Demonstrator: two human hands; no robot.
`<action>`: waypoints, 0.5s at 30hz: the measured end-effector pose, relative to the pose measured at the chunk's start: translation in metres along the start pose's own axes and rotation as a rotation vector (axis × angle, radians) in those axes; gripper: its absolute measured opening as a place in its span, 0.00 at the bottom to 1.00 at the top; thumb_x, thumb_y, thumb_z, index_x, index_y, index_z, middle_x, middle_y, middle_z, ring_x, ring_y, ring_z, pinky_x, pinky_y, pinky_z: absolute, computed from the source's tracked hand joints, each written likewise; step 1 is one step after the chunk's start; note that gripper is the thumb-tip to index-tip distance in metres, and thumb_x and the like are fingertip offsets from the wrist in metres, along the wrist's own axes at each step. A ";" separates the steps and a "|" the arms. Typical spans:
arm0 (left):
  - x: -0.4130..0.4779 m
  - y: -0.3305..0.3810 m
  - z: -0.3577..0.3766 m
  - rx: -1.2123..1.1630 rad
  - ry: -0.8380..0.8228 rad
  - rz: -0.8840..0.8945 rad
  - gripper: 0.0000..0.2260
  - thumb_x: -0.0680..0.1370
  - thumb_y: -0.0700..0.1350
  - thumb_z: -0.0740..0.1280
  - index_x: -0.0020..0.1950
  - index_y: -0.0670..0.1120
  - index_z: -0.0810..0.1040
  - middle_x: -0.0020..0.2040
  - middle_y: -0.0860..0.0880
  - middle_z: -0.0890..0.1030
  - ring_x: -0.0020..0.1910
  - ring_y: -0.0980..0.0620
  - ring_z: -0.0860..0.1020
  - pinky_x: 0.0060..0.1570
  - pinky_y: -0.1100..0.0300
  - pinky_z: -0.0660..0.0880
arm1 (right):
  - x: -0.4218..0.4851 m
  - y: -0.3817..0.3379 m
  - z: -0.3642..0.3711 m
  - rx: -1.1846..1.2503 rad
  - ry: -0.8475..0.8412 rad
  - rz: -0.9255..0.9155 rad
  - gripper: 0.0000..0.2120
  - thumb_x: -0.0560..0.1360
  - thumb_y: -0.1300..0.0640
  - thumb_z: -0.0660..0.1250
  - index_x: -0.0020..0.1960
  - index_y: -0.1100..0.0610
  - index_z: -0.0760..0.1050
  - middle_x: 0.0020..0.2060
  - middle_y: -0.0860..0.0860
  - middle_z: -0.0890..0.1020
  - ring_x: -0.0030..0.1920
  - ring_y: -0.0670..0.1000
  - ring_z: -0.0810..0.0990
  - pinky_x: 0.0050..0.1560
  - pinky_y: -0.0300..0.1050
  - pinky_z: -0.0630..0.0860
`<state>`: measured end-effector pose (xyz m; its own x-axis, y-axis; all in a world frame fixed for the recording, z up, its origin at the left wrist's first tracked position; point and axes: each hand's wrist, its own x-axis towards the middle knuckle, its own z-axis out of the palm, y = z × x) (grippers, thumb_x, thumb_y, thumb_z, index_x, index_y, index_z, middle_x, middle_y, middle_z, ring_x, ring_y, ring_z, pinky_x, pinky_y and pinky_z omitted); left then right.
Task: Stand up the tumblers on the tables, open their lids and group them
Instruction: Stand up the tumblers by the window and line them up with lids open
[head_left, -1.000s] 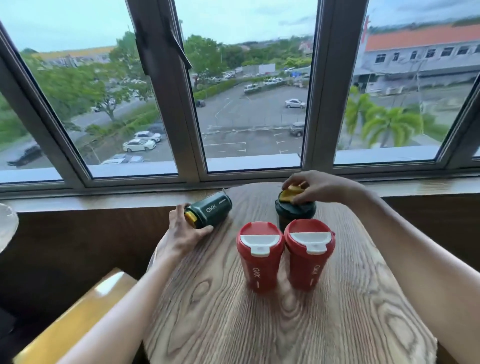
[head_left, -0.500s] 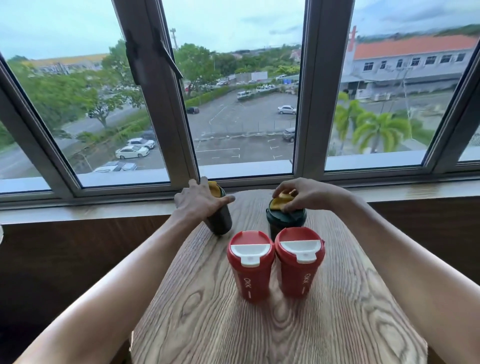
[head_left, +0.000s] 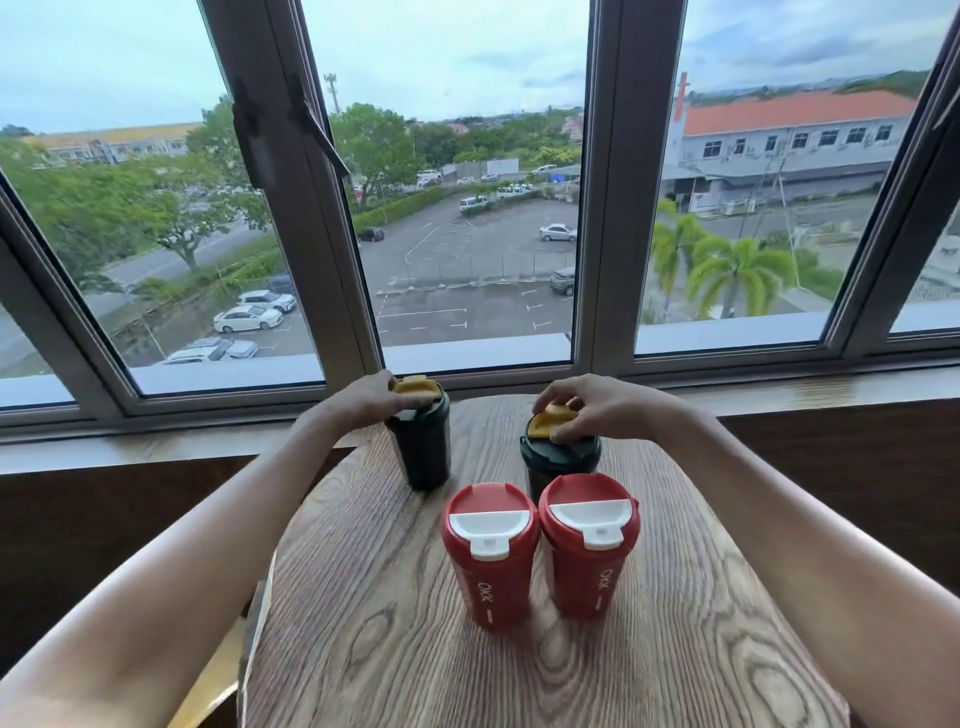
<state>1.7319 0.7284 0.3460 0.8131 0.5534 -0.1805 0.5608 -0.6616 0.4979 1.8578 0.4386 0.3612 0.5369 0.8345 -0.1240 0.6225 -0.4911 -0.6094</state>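
Note:
Two red tumblers stand side by side near the middle of the wooden table (head_left: 395, 649), the left red tumbler (head_left: 489, 558) and the right red tumbler (head_left: 588, 545), both with white lid flaps lying flat. Behind them stand two dark green tumblers with yellow flaps. My left hand (head_left: 363, 400) grips the top of the left green tumbler (head_left: 422, 447), which stands upright apart from the others. My right hand (head_left: 597, 405) pinches the raised yellow flap of the right green tumbler (head_left: 558, 457), just behind the red pair.
A wooden window sill (head_left: 831, 387) and a large window run along the far edge of the table. A yellow chair seat (head_left: 208, 696) shows below the table's left edge.
The left green tumbler lay on its side a second ago; my left hand has stood it upright. My right hand has stayed on the other green tumbler's yellow flap.

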 end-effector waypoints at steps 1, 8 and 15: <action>0.003 -0.003 -0.004 -0.082 -0.033 0.040 0.27 0.73 0.59 0.72 0.64 0.44 0.73 0.62 0.41 0.78 0.53 0.47 0.76 0.51 0.53 0.75 | 0.000 0.000 0.000 0.000 -0.002 0.003 0.18 0.71 0.56 0.73 0.60 0.47 0.78 0.58 0.51 0.77 0.58 0.54 0.77 0.59 0.47 0.74; 0.009 0.002 -0.027 -0.246 -0.272 0.250 0.21 0.72 0.39 0.76 0.64 0.47 0.80 0.63 0.42 0.77 0.61 0.47 0.76 0.56 0.58 0.75 | 0.001 -0.007 -0.009 -0.031 -0.065 0.013 0.19 0.72 0.59 0.73 0.62 0.50 0.78 0.57 0.51 0.76 0.58 0.53 0.77 0.56 0.45 0.75; 0.005 0.012 -0.029 -0.012 -0.154 0.436 0.13 0.69 0.43 0.78 0.52 0.53 0.85 0.52 0.48 0.81 0.55 0.48 0.77 0.52 0.52 0.75 | 0.004 -0.006 -0.011 -0.030 -0.067 0.016 0.19 0.71 0.59 0.74 0.61 0.49 0.79 0.57 0.51 0.76 0.57 0.53 0.77 0.57 0.45 0.75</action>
<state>1.7381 0.7384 0.3755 0.9869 0.1429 -0.0755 0.1604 -0.8092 0.5652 1.8626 0.4426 0.3733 0.5083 0.8407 -0.1868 0.6313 -0.5112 -0.5833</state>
